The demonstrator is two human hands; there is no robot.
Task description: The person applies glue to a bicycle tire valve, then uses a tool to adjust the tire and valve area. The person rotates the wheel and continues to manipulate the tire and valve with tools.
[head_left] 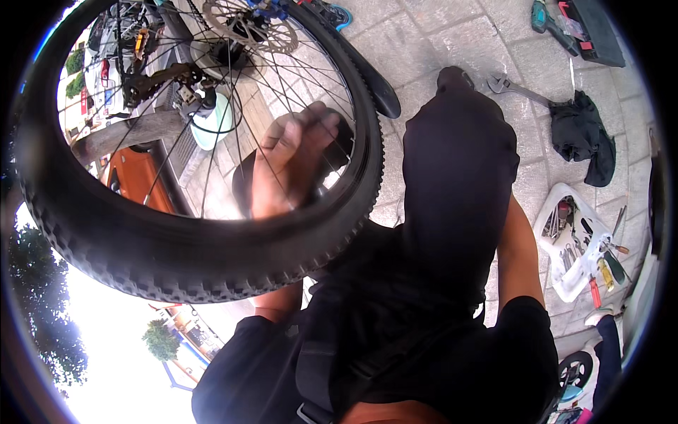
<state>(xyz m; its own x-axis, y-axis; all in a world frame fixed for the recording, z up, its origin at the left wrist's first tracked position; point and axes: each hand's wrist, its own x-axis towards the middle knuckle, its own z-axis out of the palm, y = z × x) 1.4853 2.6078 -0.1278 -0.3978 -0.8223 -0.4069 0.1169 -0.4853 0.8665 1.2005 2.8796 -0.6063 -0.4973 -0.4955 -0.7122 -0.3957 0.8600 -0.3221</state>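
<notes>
A bicycle wheel with a knobbly black tyre fills the upper left, close in front of me. Near its hub are a brake disc and a derailleur. Through the spokes shows my left hand, behind the wheel, slightly blurred. Its fingers are loosely bent, the thumb stands apart from them, and I see nothing in it. The tyre covers part of that forearm. My right forearm goes down beside my bent, dark-trousered leg; the leg hides the right hand.
On the stone paving to the right lie an adjustable wrench, a black cloth and a white tray of hand tools. A teal cordless drill lies by a black case. Another person's leg shows lower right.
</notes>
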